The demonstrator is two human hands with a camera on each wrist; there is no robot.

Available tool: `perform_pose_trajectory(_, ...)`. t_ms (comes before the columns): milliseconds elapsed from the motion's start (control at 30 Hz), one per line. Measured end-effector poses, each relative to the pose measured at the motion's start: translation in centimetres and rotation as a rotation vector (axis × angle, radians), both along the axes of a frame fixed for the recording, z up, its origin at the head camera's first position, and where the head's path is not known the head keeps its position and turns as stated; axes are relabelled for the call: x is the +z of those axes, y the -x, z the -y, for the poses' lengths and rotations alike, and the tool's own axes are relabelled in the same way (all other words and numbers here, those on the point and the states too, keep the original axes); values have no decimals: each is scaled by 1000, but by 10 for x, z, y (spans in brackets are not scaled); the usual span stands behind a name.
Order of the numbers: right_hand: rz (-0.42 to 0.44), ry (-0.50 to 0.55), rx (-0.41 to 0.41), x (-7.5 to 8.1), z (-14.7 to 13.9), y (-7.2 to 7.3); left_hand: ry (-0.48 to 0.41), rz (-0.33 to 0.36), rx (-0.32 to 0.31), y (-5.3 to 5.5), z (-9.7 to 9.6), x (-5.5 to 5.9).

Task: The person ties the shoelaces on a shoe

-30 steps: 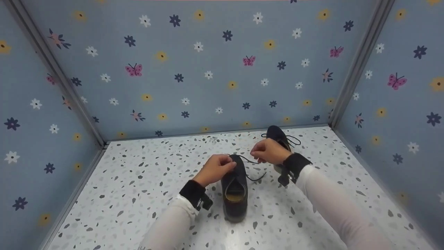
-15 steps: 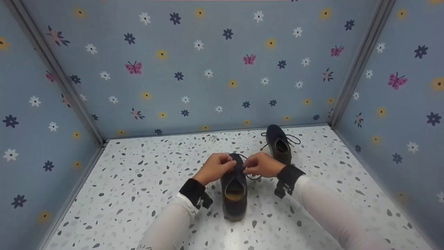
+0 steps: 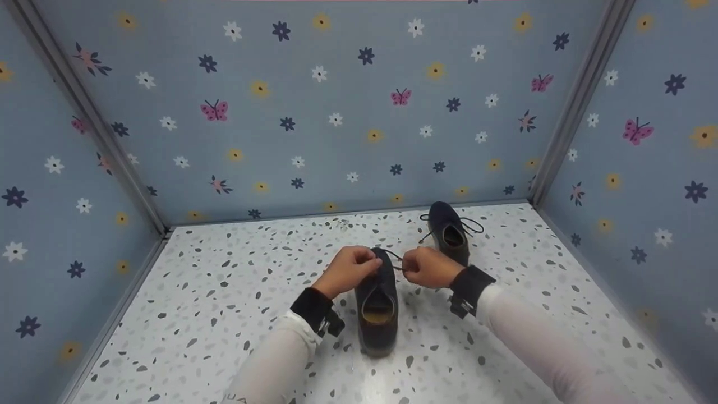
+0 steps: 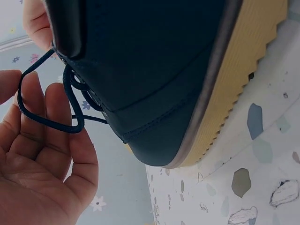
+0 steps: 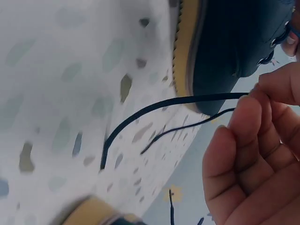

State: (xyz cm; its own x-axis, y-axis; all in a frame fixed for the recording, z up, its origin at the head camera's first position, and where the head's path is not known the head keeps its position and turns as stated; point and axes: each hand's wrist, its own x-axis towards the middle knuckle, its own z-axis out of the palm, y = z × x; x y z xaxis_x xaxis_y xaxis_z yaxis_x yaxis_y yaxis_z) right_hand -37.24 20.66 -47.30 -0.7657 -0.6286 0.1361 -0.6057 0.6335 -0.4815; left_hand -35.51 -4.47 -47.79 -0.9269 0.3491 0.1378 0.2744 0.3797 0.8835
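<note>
A dark navy shoe with a tan sole stands on the floor, toe toward the back wall. Over its laced front, my left hand holds a dark shoelace, which makes a loop across the fingers in the left wrist view. To the right of the shoe, my right hand pinches another stretch of shoelace between thumb and fingers. Its loose end hangs down in a curve in the right wrist view. In the head view a strand runs from the shoe to the right hand.
A second dark shoe with its lace tied in a bow stands behind the right hand, near the back wall. Flower-patterned panels also rise at both sides. The speckled floor extends around the shoes.
My right hand came left from in front of the second shoe to the near shoe's laces, then drew slightly back right with the lace. The left hand stayed about in place.
</note>
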Motion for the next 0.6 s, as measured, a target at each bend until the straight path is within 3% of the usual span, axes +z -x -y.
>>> perform_pose_trajectory(100,-49,-63,-15,3,-10,1,-1,0,-1,1,-1,2)
perform_pose_trajectory(267,-36,-137,-43,10,-26,0,-8,-2,4,3,-1,3)
perform_pose_trajectory(600,120,-168,-87,35,-39,-4,-37,36,55,5,-4,4)
